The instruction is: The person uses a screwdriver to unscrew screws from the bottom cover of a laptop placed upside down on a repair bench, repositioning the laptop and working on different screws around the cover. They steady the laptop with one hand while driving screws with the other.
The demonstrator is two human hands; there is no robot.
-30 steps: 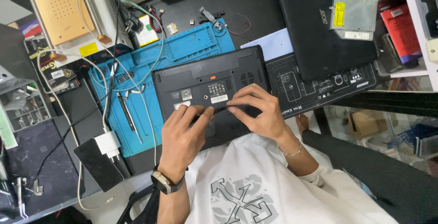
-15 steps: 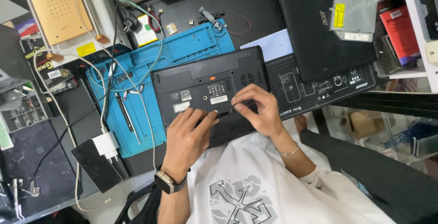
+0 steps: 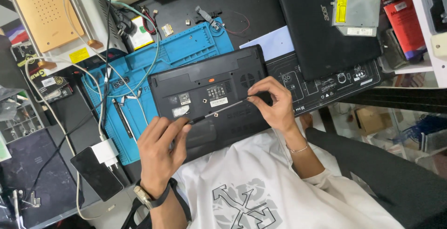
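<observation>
Laptop (image 3: pixel 209 94) lies upside down, black underside with stickers.

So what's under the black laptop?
The laptop lies bottom-up on a blue mat, which shows at its left and top. Whatever sits directly beneath is covered.

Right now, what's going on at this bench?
A person has a black laptop lying underside-up on a blue silicone work mat. The right hand grips the handle of a thin black screwdriver laid across the base; the left hand steadies its tip end near the front edge.
</observation>
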